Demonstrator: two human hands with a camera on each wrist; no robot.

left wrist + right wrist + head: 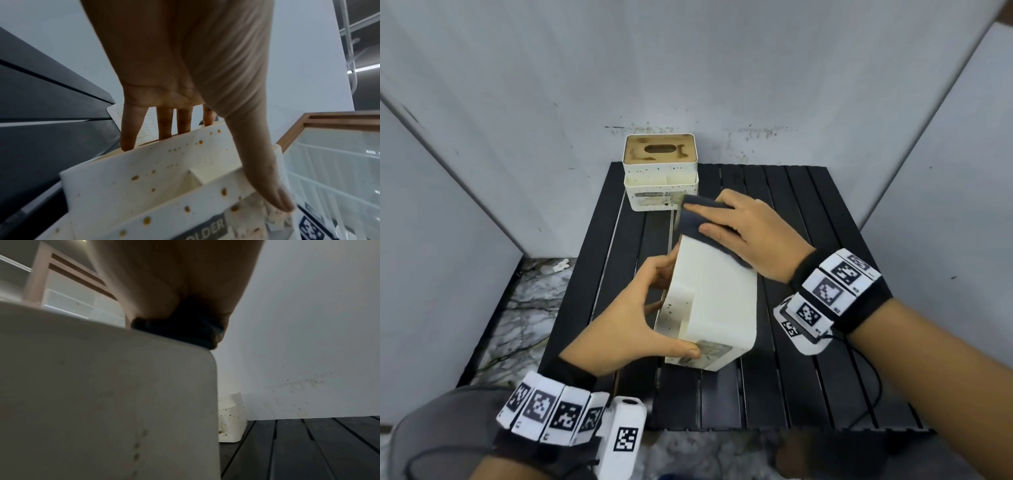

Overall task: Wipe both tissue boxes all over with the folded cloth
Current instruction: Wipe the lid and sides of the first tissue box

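A white speckled tissue box (717, 301) lies tipped on its side in the middle of the black slatted table (808, 377). My left hand (643, 318) grips its open left end, thumb (267, 175) on the near edge and fingers (128, 129) over the far rim. My right hand (743, 228) presses the dark folded cloth (697, 217) flat onto the box's upper far face; in the right wrist view the cloth (185, 331) sits squeezed between palm and box (102, 394). The second tissue box (660, 171), with a stained wooden lid, stands upright at the table's back.
Grey partition walls (722, 68) close in the table at the back and both sides. A marbled floor (524, 308) shows to the left of the table. A dark cable (869, 387) trails from my right wrist over the table's right part.
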